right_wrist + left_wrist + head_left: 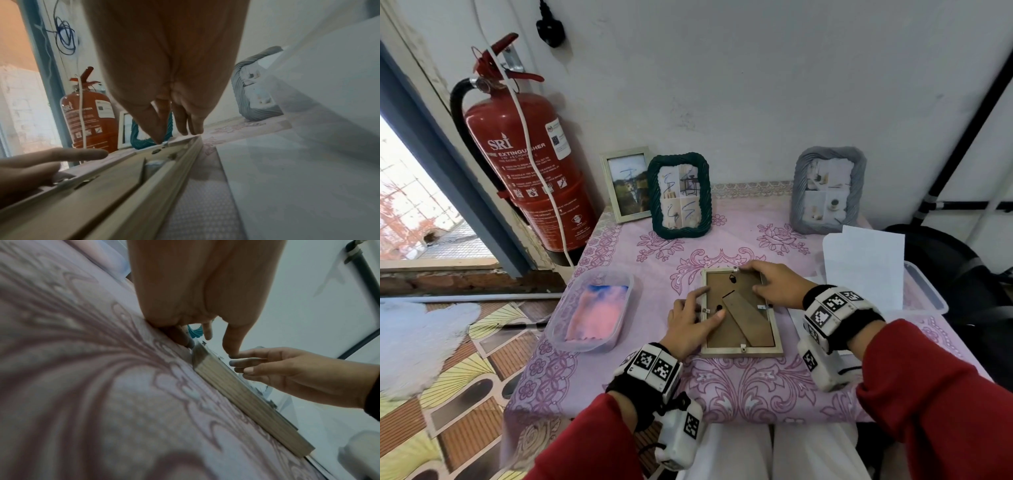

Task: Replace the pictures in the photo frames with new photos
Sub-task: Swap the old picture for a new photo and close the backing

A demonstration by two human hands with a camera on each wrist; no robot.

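Closest to the person, a pale wooden photo frame [741, 311] lies face down on the pink flowered tablecloth [739, 387], its brown backing board and folded stand facing up. The left hand [690, 323] rests at the frame's left edge, fingers fairly straight, the index finger stretched forward along the rim and the thumb lying on the board near a small metal tab [705, 310]; it holds nothing. The right hand [779, 284] reaches over the far right corner, fingers loosely spread and bent down onto the rim, tips near another tab, pressing rather than gripping.

The frame looks light and stiff, but the glass underneath is probably fragile, so I'd keep it flat and steady it by the wooden rim. The tabs look thin and bendy; they likely want turning with a fingertip. After that the board should lift out at an edge or by its stand.

To the left sits a clear plastic tub [590, 310] holding something pink and blue; to the right, white sheets [866, 263] lie over another tub.

Further back three frames stand against the wall: a slim pale one [628, 183], a dark green rope-edged one [679, 195] and a grey one [827, 190]. A red fire extinguisher [527, 154] stands off the table's left corner.
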